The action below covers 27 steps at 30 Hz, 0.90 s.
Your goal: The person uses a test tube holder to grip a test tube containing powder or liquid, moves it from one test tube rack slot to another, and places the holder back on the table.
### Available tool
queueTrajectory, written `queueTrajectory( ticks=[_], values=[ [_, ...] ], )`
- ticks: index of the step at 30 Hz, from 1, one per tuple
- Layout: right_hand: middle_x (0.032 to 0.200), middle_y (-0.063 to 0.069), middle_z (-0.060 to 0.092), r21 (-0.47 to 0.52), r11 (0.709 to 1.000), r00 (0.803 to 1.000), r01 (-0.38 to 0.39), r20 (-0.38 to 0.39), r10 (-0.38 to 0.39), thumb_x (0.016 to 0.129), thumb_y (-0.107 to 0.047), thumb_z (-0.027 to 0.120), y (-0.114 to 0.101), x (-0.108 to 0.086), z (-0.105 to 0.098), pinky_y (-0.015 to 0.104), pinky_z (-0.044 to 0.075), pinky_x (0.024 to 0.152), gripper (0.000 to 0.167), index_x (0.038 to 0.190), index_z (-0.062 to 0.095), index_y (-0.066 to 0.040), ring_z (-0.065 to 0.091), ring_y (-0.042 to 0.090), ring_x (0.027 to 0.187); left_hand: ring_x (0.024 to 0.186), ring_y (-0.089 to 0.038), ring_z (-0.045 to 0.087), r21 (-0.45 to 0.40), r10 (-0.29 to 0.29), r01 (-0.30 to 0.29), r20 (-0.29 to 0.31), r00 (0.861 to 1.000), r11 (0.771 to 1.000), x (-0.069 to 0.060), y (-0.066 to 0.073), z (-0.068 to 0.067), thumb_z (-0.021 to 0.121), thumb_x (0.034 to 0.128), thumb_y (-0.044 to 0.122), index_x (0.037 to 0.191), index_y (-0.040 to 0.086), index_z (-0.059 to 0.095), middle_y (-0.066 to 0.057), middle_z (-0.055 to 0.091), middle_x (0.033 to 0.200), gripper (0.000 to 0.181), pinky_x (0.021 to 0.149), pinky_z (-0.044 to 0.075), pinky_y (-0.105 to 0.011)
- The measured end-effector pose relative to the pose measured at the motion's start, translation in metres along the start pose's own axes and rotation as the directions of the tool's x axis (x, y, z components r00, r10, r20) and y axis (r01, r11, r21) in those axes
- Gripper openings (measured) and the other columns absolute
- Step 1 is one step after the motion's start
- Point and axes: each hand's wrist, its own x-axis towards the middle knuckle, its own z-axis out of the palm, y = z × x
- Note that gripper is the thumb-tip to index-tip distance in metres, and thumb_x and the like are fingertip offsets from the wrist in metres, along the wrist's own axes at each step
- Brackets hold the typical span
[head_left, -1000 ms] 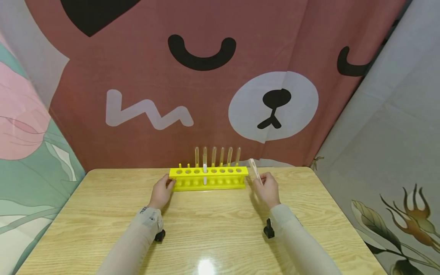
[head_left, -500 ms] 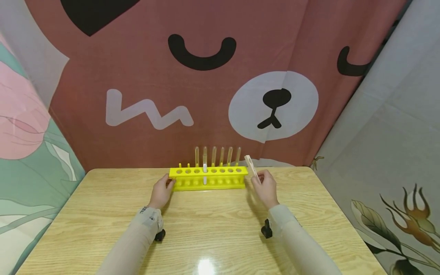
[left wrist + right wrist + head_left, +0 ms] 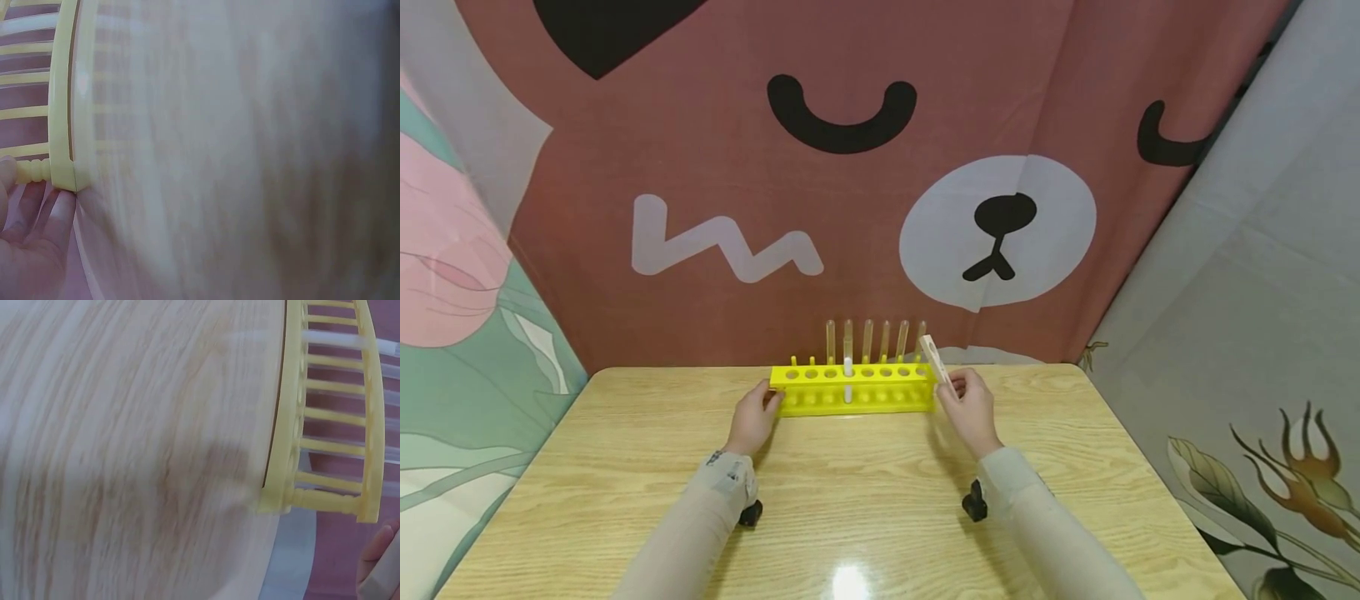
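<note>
A yellow test tube rack (image 3: 853,409) stands near the table's back edge, with several clear tubes (image 3: 868,340) upside down on its rear pegs and one white-filled tube (image 3: 847,393) in a front hole. My left hand (image 3: 751,419) grips the rack's left end; in the left wrist view the fingers (image 3: 56,228) lie around its end post. My right hand (image 3: 972,414) pinches a pale wooden clamp (image 3: 936,360), tilted up and left beside the rack's right end. In the right wrist view only part of the right hand (image 3: 377,545) shows, past the rack's end (image 3: 370,444).
The wooden table (image 3: 850,500) extends in front of the rack. A curtain with a bear face (image 3: 850,208) hangs close behind it, and a grey floral curtain (image 3: 1247,350) is at the right.
My right hand has moved left with the wooden clamp, whose upper end has come from right of the rack to its right end. The left hand and the rack have stayed in place.
</note>
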Motion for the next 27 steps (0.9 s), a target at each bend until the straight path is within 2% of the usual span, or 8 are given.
queueTrajectory(
  ticks=[11,18,27],
  values=[
    [0.093,0.015,0.063,0.008,0.997,0.994,0.076,0.080,-0.077,0.095,-0.008,0.069,-0.019,-0.002,0.009,0.025,0.050,0.064,0.019,0.108,0.064,0.005,0.060,0.025,0.081,0.118,-0.038,0.060,0.001,0.000,0.000,0.001,1.000,1.000,0.002,-0.001,-0.001,0.052,0.1074,0.014,0.131,-0.001,0.057,-0.022,0.064,0.125,0.028,0.100,0.049,-0.052],
    [0.098,0.014,0.062,-0.007,0.994,0.987,0.107,0.120,-0.105,0.098,-0.010,0.067,-0.030,-0.001,0.013,0.027,0.051,0.066,0.020,0.111,0.064,0.004,0.060,0.025,0.085,0.115,-0.036,0.061,0.003,0.011,-0.011,0.005,1.000,1.000,0.002,-0.002,0.000,0.052,0.1075,0.014,0.130,0.000,0.057,-0.021,0.065,0.122,0.027,0.097,0.050,-0.051],
    [0.102,0.013,0.061,-0.027,0.991,0.979,0.132,0.163,-0.126,0.100,-0.012,0.066,-0.046,0.001,0.019,0.027,0.051,0.067,0.020,0.113,0.065,0.003,0.060,0.024,0.088,0.117,-0.037,0.060,0.013,0.000,0.000,0.011,1.000,1.000,0.003,-0.002,0.000,0.052,0.1076,0.014,0.132,0.000,0.056,-0.021,0.065,0.125,0.029,0.100,0.049,-0.052]
  ],
)
